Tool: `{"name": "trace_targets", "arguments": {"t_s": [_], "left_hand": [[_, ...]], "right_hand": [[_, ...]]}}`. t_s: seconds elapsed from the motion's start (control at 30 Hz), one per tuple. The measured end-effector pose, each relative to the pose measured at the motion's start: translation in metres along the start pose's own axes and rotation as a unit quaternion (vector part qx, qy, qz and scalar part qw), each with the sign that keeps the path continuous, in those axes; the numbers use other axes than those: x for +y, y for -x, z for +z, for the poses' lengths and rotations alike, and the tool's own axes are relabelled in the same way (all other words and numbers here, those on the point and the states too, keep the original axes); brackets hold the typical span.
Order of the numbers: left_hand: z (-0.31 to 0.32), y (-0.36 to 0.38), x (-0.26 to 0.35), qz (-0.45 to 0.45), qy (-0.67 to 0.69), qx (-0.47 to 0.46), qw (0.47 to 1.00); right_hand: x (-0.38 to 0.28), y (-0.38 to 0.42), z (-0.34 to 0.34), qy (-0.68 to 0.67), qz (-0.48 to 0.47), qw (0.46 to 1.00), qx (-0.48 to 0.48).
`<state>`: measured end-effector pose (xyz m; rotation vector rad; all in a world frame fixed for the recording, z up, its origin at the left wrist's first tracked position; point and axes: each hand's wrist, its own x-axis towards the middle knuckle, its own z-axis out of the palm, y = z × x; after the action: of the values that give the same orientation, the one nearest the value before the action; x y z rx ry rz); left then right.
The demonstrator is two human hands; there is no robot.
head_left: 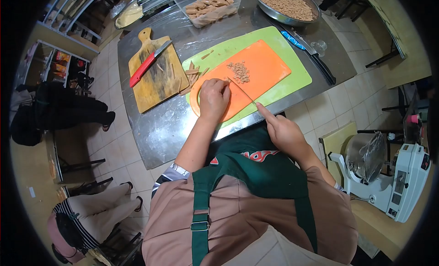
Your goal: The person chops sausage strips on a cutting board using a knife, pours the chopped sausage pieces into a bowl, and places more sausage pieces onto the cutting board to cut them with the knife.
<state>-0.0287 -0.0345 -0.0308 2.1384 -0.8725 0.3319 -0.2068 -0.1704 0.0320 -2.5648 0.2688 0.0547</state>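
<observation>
Right hand: nearest to me, my right hand [286, 131] is closed round a knife handle, forefinger stretched along the spine.
Knife: the knife [242, 91] runs as a thin line from that hand up and left, its tip just beside my left fingertips.
Left hand: my left hand [214, 99] lies palm down on the orange cutting board [265, 67], fingers [220, 85] curled and pressed on something I cannot see under them.
Thing being cut: whatever it is sits beneath those curled fingers, against the blade; I cannot tell its shape.
Chopped pieces: a small heap of chopped pieces [239, 71] lies on the orange board just beyond my left fingertips, apart from them.
Green mat: the orange board rests on a green mat [297, 71] on the steel table [160, 128].
Uncut strips: a few tan strips [192, 74] lie at the green mat's left edge.
Wooden board: left of that, a wooden board [157, 80] carries a red-handled knife [148, 64].
Far edge: a clear tub of tan sticks [208, 7] and a metal bowl of pieces [287, 5].
</observation>
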Motion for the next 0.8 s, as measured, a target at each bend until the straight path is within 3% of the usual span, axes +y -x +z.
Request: {"name": "trace_targets", "arguments": {"t_s": [0.17,0.53,0.8], "left_hand": [[0.003,0.0,0.0,-0.005,-0.004,-0.001,1.0],[0.003,0.001,-0.001,-0.025,0.014,0.032,0.999],[0.004,0.002,-0.003,-0.023,0.005,0.02,1.0]], "right_hand": [[-0.006,-0.023,0.019,0.073,0.001,0.997,-0.009],[0.001,0.01,0.008,0.052,-0.01,0.999,0.005],[-0.01,-0.018,0.02,0.08,-0.007,0.997,-0.019]]}}
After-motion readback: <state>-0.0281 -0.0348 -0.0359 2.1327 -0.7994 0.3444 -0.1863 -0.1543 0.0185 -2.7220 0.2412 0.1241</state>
